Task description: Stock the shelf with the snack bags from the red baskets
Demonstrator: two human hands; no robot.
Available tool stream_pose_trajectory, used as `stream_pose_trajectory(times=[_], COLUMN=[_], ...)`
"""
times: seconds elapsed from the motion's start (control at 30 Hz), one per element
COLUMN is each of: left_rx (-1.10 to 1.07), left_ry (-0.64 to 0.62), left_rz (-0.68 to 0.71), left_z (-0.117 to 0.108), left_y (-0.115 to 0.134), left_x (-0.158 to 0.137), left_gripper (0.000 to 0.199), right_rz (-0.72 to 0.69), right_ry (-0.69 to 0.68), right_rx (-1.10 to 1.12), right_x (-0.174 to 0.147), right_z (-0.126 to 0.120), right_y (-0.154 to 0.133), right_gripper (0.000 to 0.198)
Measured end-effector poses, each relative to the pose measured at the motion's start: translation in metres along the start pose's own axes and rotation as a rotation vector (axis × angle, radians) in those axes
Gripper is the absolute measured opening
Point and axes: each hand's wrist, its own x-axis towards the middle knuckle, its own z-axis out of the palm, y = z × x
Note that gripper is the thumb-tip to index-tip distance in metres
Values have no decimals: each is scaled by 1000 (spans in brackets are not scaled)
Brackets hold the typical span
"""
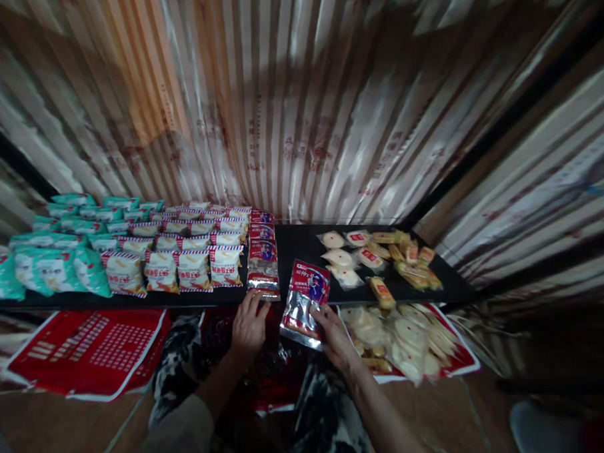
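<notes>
My right hand (334,335) grips a red and silver foil snack packet (305,303) by its right side, with the thumb on its front. This packet is tilted over the front edge of the black shelf (297,243). The fingers of my left hand (249,327) lie, a little apart, on the near edge of another red and silver packet (263,278). That one is the front of a row of overlapping packets (262,231) running toward the back. What the left fingertips do underneath is hidden.
Left along the shelf stand rows of white snack bags (194,268) and teal bags (61,267). On its right lie round white wrapped crackers (342,259) and yellow wrapped snacks (417,271). Below are a red sheet (112,348) and more wrapped snacks (411,335). Striped curtain (287,120) hangs behind.
</notes>
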Motion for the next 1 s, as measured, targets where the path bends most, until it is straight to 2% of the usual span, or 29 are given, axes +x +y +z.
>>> stream_pose_trajectory(times=[0.17, 0.4, 0.67, 1.0], left_rx=[150, 212, 250, 269], left_ry=[25, -7, 36, 148], left_rz=[2, 34, 91, 141], left_z=[12, 13, 21, 26], left_y=[-10, -18, -22, -22], left_x=[12, 23, 21, 14], left_gripper=[31, 19, 21, 24], right_rz=[2, 6, 1, -109], right_ry=[1, -4, -9, 21], right_rx=[19, -11, -4, -111], right_x=[7, 15, 29, 69], right_z=[9, 20, 28, 38], right_y=[-3, -1, 0, 2], right_gripper=[42, 46, 46, 48])
